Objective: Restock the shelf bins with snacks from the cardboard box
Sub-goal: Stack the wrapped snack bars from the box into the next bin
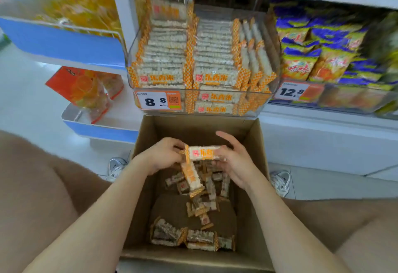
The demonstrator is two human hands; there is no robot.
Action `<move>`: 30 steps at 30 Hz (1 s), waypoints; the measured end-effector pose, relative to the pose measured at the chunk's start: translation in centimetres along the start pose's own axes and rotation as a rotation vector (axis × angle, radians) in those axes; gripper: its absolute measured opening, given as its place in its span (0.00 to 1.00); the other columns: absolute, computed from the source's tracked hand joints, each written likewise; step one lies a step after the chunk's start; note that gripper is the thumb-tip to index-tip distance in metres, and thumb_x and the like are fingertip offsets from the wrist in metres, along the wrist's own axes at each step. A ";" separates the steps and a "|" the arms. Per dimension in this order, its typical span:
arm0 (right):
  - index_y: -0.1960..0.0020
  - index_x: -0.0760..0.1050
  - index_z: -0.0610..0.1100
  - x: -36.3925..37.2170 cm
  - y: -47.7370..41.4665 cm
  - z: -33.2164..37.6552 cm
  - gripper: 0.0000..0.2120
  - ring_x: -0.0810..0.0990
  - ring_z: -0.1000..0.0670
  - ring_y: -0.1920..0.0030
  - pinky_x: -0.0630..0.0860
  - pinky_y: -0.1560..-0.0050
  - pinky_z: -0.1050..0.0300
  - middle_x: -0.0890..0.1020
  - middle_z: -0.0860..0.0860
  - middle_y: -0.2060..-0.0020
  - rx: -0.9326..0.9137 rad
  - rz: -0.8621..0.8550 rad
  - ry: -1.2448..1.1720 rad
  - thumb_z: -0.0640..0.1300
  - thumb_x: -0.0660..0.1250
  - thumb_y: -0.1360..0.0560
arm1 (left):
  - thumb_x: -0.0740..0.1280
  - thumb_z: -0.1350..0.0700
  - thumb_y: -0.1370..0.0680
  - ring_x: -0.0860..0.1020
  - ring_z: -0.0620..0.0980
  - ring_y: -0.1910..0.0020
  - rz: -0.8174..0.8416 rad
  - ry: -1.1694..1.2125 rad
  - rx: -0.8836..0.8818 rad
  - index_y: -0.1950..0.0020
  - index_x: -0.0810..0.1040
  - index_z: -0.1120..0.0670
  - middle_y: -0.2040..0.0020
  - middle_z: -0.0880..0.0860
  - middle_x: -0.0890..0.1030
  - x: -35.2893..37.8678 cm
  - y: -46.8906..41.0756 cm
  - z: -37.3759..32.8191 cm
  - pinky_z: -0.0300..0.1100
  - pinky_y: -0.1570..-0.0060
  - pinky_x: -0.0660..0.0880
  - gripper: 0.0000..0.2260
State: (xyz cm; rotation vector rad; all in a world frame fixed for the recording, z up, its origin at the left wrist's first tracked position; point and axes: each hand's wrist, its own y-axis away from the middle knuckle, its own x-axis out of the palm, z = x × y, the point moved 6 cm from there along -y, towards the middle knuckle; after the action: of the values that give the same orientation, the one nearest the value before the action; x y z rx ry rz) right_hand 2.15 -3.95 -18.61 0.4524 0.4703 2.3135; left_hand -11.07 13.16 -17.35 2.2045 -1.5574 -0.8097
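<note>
Currently, over the box, the left hand clenches one end of a bar; the right hand grasps its other end. The bin above stands stocked.

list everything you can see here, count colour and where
cardboard box: one, brown, floor below the shelf
loose packs: many, white-orange, box bottom
held packs: two at least, white-orange, above the box
clear bin: one, shelf front
binned packs: many, white-orange, rows in the clear bin
price tags: two, white-orange, bin fronts
snack bags: many, purple-yellow, shelf right
blue rack: one, blue-white, left
red bag: one, red-orange, blue rack's lower tier
shoes: two, grey-white, either side of the box
left hand: grips the held packs
right hand: holds the top pack's other end
</note>
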 end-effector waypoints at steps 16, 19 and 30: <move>0.39 0.84 0.52 5.8 9.5 11.7 0.13 0.84 0.54 0.43 0.83 0.42 0.48 0.86 0.54 0.45 -0.571 -0.025 0.393 0.42 0.75 0.22 | 0.76 0.56 0.22 0.84 0.50 0.44 -0.130 -0.047 0.524 0.41 0.83 0.48 0.45 0.49 0.85 -4.5 12.5 -14.3 0.48 0.43 0.83 0.10; 0.30 0.78 0.57 7.4 10.5 14.6 0.17 0.80 0.57 0.35 0.80 0.37 0.50 0.82 0.61 0.37 -0.686 0.047 0.539 0.47 0.71 0.18 | 0.75 0.58 0.20 0.83 0.52 0.44 -0.154 -0.045 0.604 0.41 0.82 0.51 0.44 0.49 0.85 -6.3 13.8 -16.8 0.51 0.42 0.82 0.09; 0.21 0.67 0.44 7.8 4.5 26.9 0.23 0.72 0.47 0.31 0.68 0.28 0.50 0.74 0.47 0.31 -0.941 -0.313 1.235 0.45 0.64 0.15 | 0.62 0.59 0.15 0.74 0.58 0.31 -0.703 -0.817 0.637 0.30 0.76 0.57 0.32 0.57 0.76 -14.3 6.6 -23.4 0.52 0.34 0.72 0.14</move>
State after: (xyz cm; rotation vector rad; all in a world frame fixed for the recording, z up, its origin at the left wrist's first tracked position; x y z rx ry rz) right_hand 6.27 3.92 8.36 -1.4311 -0.0686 1.9519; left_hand -5.18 22.80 8.46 3.2261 -1.4487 -1.8000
